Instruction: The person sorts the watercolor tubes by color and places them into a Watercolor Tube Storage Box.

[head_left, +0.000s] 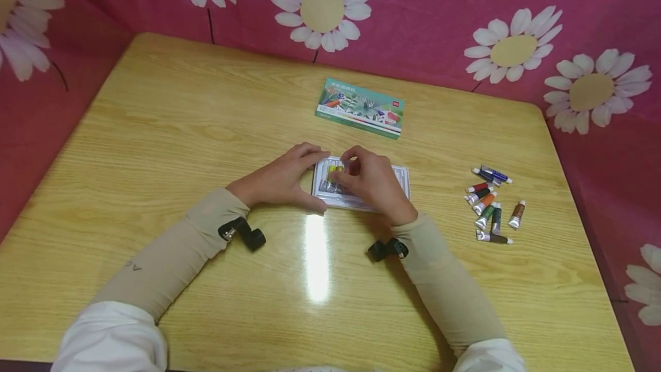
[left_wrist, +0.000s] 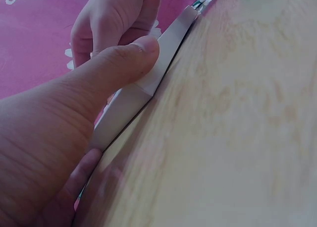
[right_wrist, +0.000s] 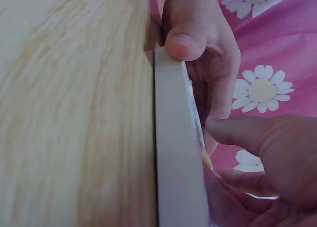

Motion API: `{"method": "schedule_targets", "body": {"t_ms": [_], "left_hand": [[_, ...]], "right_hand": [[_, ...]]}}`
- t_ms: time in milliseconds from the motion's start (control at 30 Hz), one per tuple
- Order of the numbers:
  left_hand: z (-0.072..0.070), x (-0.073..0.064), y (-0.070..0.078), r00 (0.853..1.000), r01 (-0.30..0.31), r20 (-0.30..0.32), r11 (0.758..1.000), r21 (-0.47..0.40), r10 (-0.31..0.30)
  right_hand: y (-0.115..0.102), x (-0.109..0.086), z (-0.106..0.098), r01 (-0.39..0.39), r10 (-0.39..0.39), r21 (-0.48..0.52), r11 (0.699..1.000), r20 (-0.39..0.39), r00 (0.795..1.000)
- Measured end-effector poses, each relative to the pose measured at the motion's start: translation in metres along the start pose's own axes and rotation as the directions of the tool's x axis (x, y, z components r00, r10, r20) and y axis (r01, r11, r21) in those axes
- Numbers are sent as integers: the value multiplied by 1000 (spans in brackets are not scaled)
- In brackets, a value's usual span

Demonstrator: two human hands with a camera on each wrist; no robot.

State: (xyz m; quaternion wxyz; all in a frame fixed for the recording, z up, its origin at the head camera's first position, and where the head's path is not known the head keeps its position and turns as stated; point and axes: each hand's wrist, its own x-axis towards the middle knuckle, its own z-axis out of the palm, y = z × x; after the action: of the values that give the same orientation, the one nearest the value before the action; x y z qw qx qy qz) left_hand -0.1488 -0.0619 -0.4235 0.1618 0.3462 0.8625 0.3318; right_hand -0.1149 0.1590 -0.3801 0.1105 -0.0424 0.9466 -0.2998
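Gripping the left end of a white tray [head_left: 348,204], left hand [head_left: 281,179]: thumb at the near edge, fingers toward the far edge, as I read it from my head view. My left wrist view gives me that thumb against the tray's pale side wall. Right hand [head_left: 374,182]: over the tray, thumb and bent fingers pinching an ochre tube [head_left: 339,169]. Tray: resting on the table [head_left: 206,102], between the two hands. Tray contents I can make out: the ochre tube, a yellow tube [head_left: 331,170] just left of it, a whitish tube [head_left: 325,177] at the left end; the right hand hides part of the remainder from me. Loose tubes [head_left: 484,204]: nine, lying to the right, well apart from the tray; I list two blue, one red, one black, one orange, two green, one brown, one very dark, the brown lying a little aside. Box [head_left: 360,108]: one, teal, printed with plants, lying beyond the tray. Sleeves [head_left: 170,263]: two, beige, a black camera [head_left: 253,238] at each wrist. Cloth [head_left: 413,4]: pink with white daisies, around the table's far side
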Motion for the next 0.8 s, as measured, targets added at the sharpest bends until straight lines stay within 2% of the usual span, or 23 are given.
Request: {"method": "schedule_targets", "body": {"t_ms": [400, 633, 800], "left_hand": [[-1, -1, 3, 1000, 9, 2, 1000, -3, -9], [-1, -1, 3, 1000, 7, -2, 1000, -6, -7], [-1, -1, 4, 1000, 19, 4, 1000, -2, -19]], "right_hand": [[-6, -6, -2, -30, 30, -10, 1000, 7, 1000], [-7, -7, 2, -3, 1, -37, 999, -40, 999], [-6, -8, 5, 45, -49, -58, 997, -76, 996]]}}
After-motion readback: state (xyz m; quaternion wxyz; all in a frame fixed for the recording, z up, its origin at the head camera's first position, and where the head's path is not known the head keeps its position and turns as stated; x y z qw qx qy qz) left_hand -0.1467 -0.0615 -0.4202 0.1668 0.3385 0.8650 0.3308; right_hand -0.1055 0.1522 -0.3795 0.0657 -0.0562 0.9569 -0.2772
